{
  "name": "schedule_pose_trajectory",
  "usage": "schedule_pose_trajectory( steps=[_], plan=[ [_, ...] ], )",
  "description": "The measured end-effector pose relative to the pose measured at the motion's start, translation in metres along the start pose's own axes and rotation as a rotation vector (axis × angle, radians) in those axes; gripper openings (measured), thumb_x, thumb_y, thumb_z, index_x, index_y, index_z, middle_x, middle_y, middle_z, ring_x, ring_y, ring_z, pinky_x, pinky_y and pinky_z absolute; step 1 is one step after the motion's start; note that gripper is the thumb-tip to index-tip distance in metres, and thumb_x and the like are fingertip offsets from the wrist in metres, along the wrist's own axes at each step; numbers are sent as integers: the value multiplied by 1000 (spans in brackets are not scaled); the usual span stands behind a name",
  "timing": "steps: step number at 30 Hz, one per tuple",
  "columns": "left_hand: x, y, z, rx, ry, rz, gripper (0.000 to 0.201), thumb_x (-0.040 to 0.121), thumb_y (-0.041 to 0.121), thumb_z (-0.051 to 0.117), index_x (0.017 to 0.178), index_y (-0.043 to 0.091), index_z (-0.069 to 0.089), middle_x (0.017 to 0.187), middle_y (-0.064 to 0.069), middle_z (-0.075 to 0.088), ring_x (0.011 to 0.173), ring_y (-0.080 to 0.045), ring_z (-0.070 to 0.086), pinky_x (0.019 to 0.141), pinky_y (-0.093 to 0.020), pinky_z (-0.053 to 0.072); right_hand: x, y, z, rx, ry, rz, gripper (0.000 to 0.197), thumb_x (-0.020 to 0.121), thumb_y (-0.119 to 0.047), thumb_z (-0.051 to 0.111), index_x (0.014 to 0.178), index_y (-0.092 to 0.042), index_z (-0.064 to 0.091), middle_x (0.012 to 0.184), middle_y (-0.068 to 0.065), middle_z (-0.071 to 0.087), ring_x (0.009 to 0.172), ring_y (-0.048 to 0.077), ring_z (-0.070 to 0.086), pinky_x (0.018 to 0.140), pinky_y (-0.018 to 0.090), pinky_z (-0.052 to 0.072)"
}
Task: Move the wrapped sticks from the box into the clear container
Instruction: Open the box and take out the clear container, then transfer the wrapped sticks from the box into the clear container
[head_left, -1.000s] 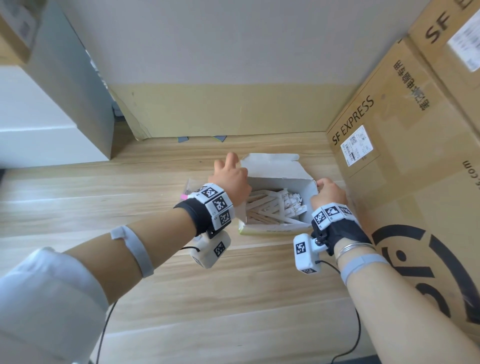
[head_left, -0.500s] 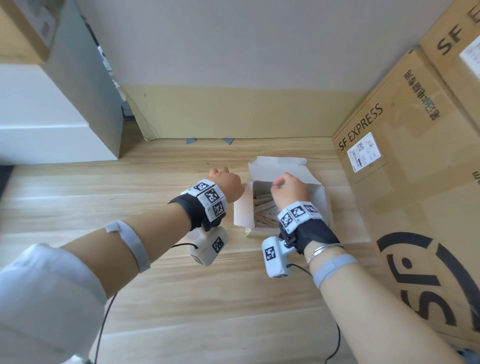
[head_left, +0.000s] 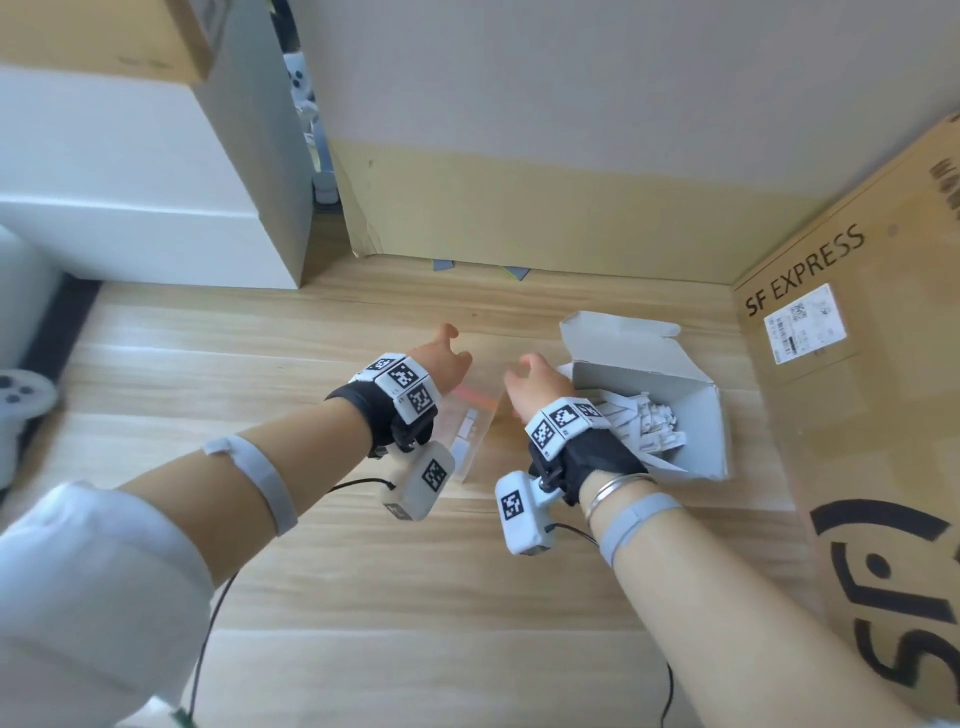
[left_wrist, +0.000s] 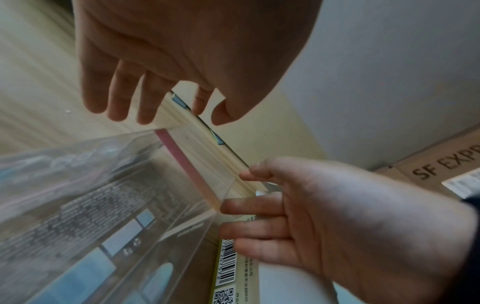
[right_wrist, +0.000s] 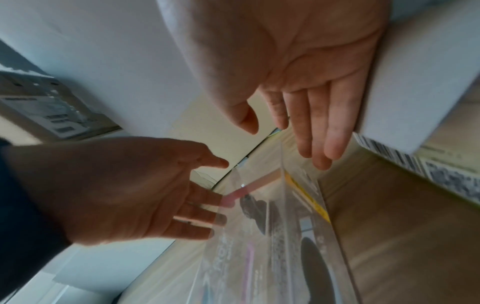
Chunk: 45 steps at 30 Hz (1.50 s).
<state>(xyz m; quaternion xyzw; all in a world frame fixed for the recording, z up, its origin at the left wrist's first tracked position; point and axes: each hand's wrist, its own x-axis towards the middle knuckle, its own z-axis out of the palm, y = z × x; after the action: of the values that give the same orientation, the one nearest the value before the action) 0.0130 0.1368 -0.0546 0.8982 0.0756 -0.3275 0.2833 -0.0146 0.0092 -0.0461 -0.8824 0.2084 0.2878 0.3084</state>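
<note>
This looks like a storage or packing corner of an office. A pale wood-grain desk (head_left: 363, 597) butts against a plain wall, a large courier carton (head_left: 852, 395) printed "SF EXPRESS" crowds its right edge, and white boxes (head_left: 130, 171) stack at its far left corner.

The clear container (head_left: 470, 426) lies just left of the box (head_left: 675, 395) holding the wrapped sticks (head_left: 644, 421).

In the head view, the left hand (head_left: 441, 358) and right hand (head_left: 535, 384) hide most of the clear container (head_left: 470, 431) at center. The right wrist covers the near corner of the white box (head_left: 691, 415), hiding some wrapped sticks (head_left: 649, 421). Print on the container is blurred in both wrist views.
</note>
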Motion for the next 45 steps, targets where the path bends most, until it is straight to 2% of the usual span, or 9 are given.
schedule_pose_trajectory(
  steps=[4,9,11,16,24,28,36,41,45],
  plan=[
    [-6,-2,-5,-177,-31,-9,45,99,27,27,142,15,22,87,-9,56,85,-26,54,65,-32,46,9,3,11,209,-97,32,57,89,-42,38,143,-27,29,115,8,62,101,32,66,90,48,54],
    [-14,2,-17,-401,85,12,52,99,40,23,142,11,27,128,-21,53,114,-33,54,94,-48,48,-1,-7,1,511,45,-2,40,95,-39,38,128,-20,49,111,11,60,105,32,61,82,51,57],
    [-17,6,-25,-445,96,11,58,98,46,20,142,10,29,138,-19,47,122,-36,50,98,-52,45,-3,-9,-3,525,114,-64,39,96,-40,35,123,-17,54,93,8,60,105,35,61,84,54,55],
    [-30,15,-35,-438,12,-6,62,96,51,15,141,12,33,132,-19,48,110,-36,56,78,-52,57,-9,-5,-11,513,157,-142,36,96,-39,33,112,-16,57,78,1,58,94,29,63,85,53,55],
    [-31,15,-21,-178,69,-1,54,101,37,19,133,0,41,134,-25,48,122,-38,48,103,-48,41,-16,5,-4,538,89,-126,29,99,-23,36,115,-16,60,76,0,59,72,16,61,74,38,58],
    [-29,16,-19,-237,112,-54,49,96,41,29,139,18,34,139,-19,36,126,-33,41,102,-51,42,-16,8,-11,542,88,-140,31,98,-21,38,120,-15,60,94,7,66,82,27,67,71,36,60],
    [-43,57,-4,-86,338,218,48,89,22,47,136,20,39,144,-13,26,136,-31,24,113,-41,24,-7,45,-55,475,203,-159,30,96,-13,36,96,-7,65,65,2,59,53,16,56,50,23,51],
    [-53,98,20,-120,228,407,48,87,9,50,134,12,42,141,-14,34,118,-28,49,101,-29,38,2,76,-78,432,190,-115,30,96,-12,36,97,-4,65,64,2,58,53,17,55,53,25,49],
    [-47,111,46,-68,68,239,58,89,16,52,143,16,30,144,-16,30,119,-33,50,97,-35,43,8,98,-86,345,148,-111,30,95,-10,37,98,-7,67,73,1,65,67,18,61,67,31,55]
  ],
)
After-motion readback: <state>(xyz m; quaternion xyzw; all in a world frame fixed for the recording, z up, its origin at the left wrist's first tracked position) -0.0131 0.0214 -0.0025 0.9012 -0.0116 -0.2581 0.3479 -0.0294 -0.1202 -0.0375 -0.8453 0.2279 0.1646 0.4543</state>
